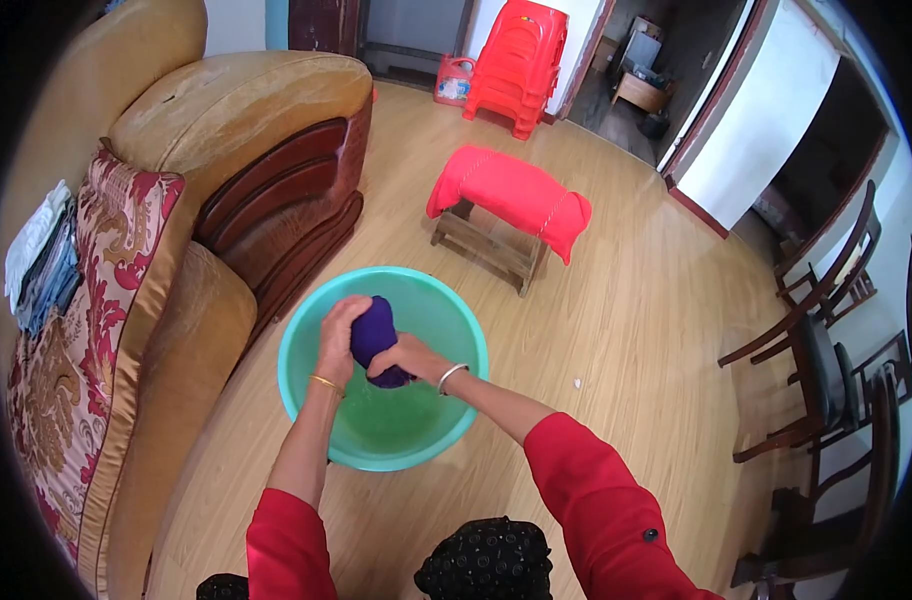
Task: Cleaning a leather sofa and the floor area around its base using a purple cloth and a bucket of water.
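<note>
A bunched purple cloth (pixel 373 330) is held over a round turquoise plastic basin (pixel 477 330). My left hand (pixel 339 337) grips the cloth from its left side. From the right, my right hand (pixel 409 358) is closed around its lower part. Greenish-looking water (pixel 396 420) lies in the bottom of the basin, below both hands. A gold-coloured bangle (pixel 327 385) circles my left wrist and a silver-coloured one (pixel 451 377) my right. Part of the cloth is hidden behind my fingers.
Beyond the basin, a red cloth (pixel 508 187) drapes over a low wooden stool (pixel 493 251). A worn tan sofa (pixel 223 112) with folded clothes (pixel 47 262) stands left. Stacked red plastic stools (pixel 520 60) and a jug (pixel 454 79) are at the back; dark wooden chairs (pixel 816 367) line the right.
</note>
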A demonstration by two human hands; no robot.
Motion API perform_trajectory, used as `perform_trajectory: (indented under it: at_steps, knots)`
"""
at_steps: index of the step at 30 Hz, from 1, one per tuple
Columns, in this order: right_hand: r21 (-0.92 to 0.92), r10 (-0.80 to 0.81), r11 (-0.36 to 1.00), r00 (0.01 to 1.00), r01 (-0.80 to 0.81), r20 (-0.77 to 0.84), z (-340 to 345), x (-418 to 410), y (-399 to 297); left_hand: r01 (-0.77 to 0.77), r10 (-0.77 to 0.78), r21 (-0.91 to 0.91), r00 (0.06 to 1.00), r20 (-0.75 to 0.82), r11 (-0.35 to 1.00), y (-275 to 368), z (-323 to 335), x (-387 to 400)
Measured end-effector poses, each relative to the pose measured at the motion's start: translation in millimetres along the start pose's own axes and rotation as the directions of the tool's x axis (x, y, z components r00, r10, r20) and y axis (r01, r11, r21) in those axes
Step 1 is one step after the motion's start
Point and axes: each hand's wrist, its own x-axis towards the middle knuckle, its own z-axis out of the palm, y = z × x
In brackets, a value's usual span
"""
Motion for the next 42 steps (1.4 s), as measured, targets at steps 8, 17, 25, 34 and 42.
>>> perform_trajectory:
  at_steps: [8, 17, 25, 34, 42]
  knots:
    - [0.698, 0.101, 0.472, 0.819, -0.539, 0.564, -21, -20, -22, 0.292, -0.161, -0.432, 0.935, 0.316, 0.853, 27, 4, -20]
    - [0.162, 0.286, 0.918, 0.889, -0.361, 0.357, -15, -17, -29, 0.154, -0.156, 0.027, 0.968, 0.198, 0.988, 17, 6, 0]
    - [-0.003, 0.236, 0.971, 0.965, -0.237, 0.112, 30, -2, -13, 0.048, -0.030, 0.123, 0.989, -0.145, 0.991, -20, -15, 13]
    - [-0.349, 0.210, 0.912, 0.976, -0.217, -0.059, 26, -3, -1, -0.073, 0.246, 0.531, 0.933, -0.263, 0.844, -59, -13, 31]
    - [-0.632, 0.030, 0.770, 0.995, -0.085, -0.098, 33, -13, -14, 0.118, 0.164, 0.592, 0.901, -0.401, 0.797, -42, -10, 13]
